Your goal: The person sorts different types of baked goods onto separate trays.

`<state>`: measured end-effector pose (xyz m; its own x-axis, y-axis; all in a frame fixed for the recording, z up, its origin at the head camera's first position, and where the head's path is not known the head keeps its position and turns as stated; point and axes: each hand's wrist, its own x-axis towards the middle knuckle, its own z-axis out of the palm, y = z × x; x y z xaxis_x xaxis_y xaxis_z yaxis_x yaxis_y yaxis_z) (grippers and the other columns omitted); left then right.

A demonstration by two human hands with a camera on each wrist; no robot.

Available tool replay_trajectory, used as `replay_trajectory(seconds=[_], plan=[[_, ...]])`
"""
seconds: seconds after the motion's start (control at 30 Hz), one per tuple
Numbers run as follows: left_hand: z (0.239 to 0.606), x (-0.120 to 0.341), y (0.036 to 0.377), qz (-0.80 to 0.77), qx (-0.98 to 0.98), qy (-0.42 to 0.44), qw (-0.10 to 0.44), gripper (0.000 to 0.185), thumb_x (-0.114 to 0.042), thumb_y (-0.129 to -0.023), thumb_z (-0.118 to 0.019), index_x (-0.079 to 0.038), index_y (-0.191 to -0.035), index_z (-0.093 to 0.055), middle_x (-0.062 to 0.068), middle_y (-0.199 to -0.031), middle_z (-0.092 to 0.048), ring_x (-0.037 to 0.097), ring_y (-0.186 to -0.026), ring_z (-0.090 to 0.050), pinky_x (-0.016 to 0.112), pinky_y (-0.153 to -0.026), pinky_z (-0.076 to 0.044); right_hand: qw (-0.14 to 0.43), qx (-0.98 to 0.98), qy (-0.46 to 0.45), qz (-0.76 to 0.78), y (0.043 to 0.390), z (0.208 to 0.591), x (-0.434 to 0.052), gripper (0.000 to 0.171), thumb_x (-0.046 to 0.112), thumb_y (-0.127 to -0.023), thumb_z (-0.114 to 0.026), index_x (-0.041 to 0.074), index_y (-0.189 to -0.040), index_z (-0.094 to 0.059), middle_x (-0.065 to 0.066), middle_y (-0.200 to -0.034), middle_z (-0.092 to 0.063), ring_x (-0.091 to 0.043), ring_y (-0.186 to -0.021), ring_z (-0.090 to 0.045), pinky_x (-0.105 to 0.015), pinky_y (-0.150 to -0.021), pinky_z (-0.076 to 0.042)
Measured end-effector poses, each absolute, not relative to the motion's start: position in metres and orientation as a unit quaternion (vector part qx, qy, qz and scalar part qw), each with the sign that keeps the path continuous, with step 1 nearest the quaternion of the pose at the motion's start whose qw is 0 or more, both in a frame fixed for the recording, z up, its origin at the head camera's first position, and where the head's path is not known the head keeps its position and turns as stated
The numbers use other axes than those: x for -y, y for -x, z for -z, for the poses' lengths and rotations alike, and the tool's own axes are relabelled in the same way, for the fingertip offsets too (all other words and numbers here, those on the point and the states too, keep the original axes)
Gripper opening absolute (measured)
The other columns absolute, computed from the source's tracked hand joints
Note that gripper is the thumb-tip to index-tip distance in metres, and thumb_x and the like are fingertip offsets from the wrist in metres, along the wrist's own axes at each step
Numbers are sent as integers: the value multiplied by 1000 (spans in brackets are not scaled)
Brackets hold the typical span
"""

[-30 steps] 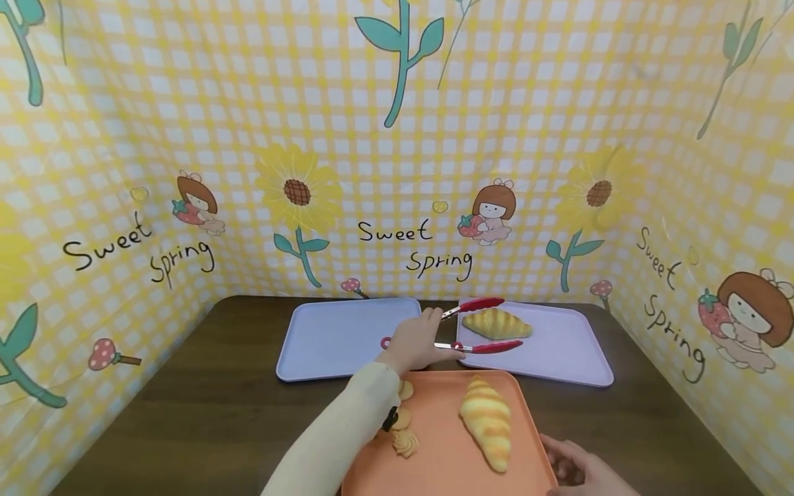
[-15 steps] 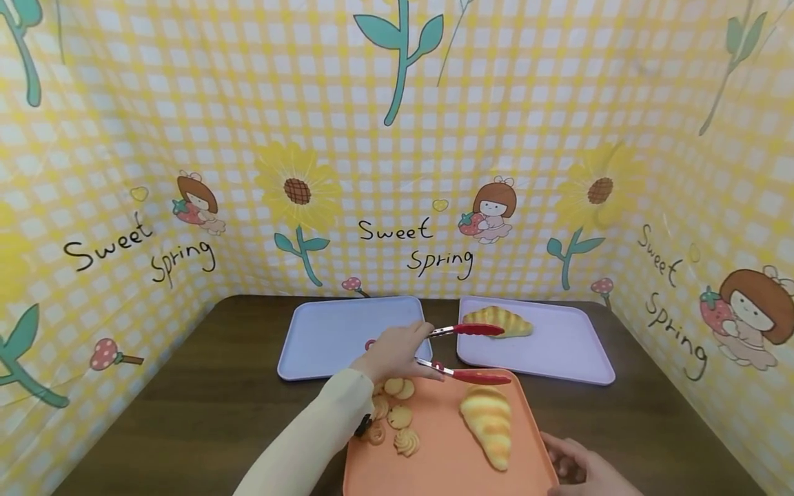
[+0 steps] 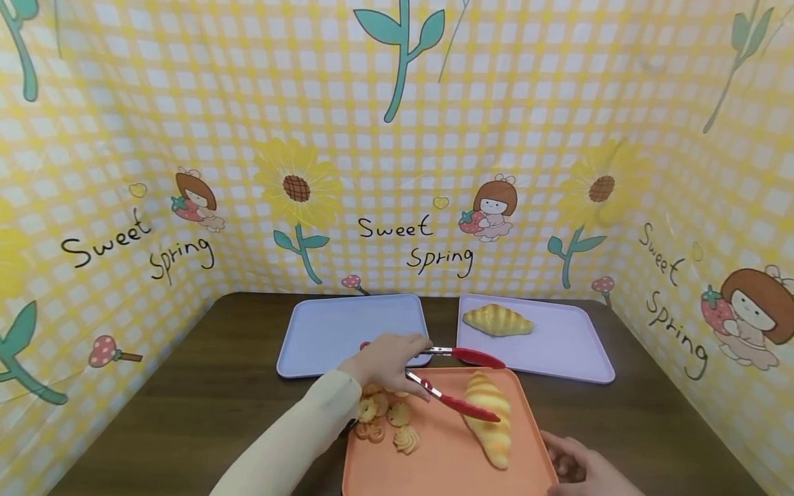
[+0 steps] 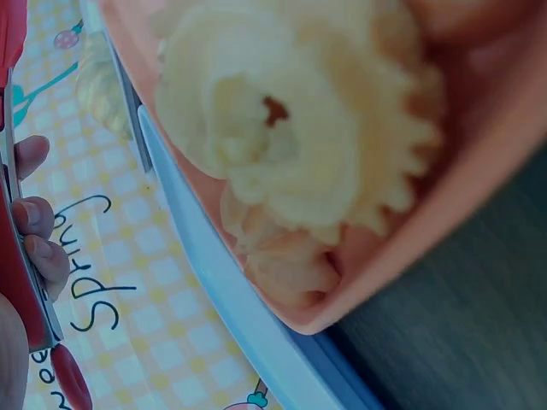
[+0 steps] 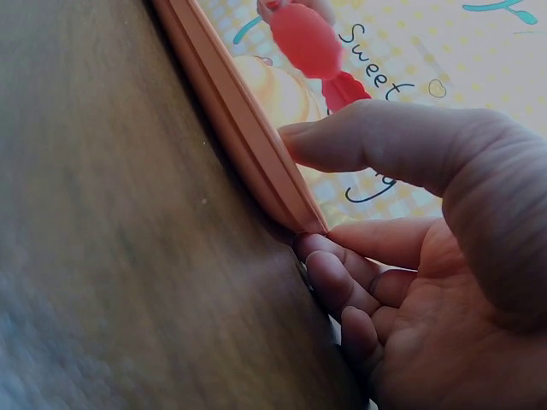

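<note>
My left hand (image 3: 387, 358) grips red-tipped metal tongs (image 3: 477, 357) whose arms are spread. One red tip overlaps the upper part of a striped croissant (image 3: 493, 444) on the orange tray (image 3: 434, 475); the other hangs near that tray's far edge. In the left wrist view, fingers (image 4: 36, 218) curl around the tongs' handle. My right hand (image 3: 586, 468) holds the orange tray's right side. The right wrist view has its thumb (image 5: 342, 145) on the rim and fingers curled beneath. Several cookies (image 3: 406, 439) lie at the tray's left, partly hidden by the left arm.
A blue tray (image 3: 329, 337) stands behind at the left, partly covered by the left hand. To its right, a lilac tray (image 3: 558, 341) bears a second croissant (image 3: 499, 320). Checked cloth (image 3: 397, 165) walls in the dark wooden table (image 3: 186, 399) at the back and sides.
The left hand has drawn the tongs back from around the croissant on the lilac tray to over the one on the orange tray. The right hand stays at the rim.
</note>
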<state>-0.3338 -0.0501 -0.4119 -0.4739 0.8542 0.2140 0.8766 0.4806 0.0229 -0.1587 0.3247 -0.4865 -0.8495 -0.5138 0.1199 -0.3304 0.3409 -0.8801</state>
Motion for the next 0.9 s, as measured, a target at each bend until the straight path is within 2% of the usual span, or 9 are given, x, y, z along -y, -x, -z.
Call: replay_trajectory(seconds=[0.23, 0.43, 0.53, 0.67, 0.77, 0.87, 0.9], plan=[[413, 55, 332, 49, 844, 526, 93, 83, -71, -74, -72, -15, -133, -54, -3, -121, -59, 13, -95, -65, 32, -86, -51, 112, -817, 229, 517, 158, 484, -322, 68, 1, -88, -71, -26, -136, -31, 4, -97, -48, -4, -78, -47, -22, -62, -40], [414, 59, 335, 57, 830, 548, 91, 79, -71, -73, -73, -17, -128, -53, -5, -116, -61, 11, -94, -65, 30, -83, -52, 87, -815, 255, 514, 160, 487, -323, 64, -2, -87, -71, -20, -138, -38, 7, -97, -50, -4, -79, -48, -22, -62, -42], [416, 57, 336, 40, 831, 547, 91, 83, -72, -74, -71, -17, -132, -52, -4, -121, -60, 12, -99, -65, 31, -86, -51, 92, -814, 249, 516, 159, 486, -324, 64, -2, -87, -71, -18, -139, -39, 7, -97, -50, -5, -79, -48, -22, -62, -41], [416, 53, 336, -3, 836, 539, 101, 90, -75, -76, -67, -14, -139, -50, 0, -128, -58, 16, -100, -65, 34, -88, -51, 99, -816, 241, 516, 159, 484, -324, 65, 0, -87, -71, -22, -137, -36, 7, -97, -49, -5, -79, -48, -22, -62, -41], [414, 50, 335, -28, 834, 540, 110, 92, -75, -76, -66, -11, -140, -51, 2, -127, -59, 18, -96, -65, 35, -86, -52, 98, -811, 247, 521, 159, 485, -324, 64, 0, -88, -71, -17, -140, -39, 7, -98, -49, -4, -80, -48, -22, -62, -41], [413, 48, 335, -43, 827, 549, 117, 90, -76, -78, -64, -11, -139, -53, 3, -124, -61, 17, -90, -66, 34, -82, -53, 90, -804, 261, 526, 159, 487, -324, 61, -2, -88, -70, -3, -144, -46, 7, -97, -49, -4, -80, -48, -22, -62, -40], [412, 48, 335, -46, 824, 552, 122, 88, -75, -78, -64, -11, -138, -54, 2, -123, -61, 16, -87, -65, 33, -80, -53, 87, -804, 264, 526, 159, 488, -324, 61, -2, -88, -70, -2, -144, -47, 6, -96, -49, -5, -79, -48, -22, -61, -40]])
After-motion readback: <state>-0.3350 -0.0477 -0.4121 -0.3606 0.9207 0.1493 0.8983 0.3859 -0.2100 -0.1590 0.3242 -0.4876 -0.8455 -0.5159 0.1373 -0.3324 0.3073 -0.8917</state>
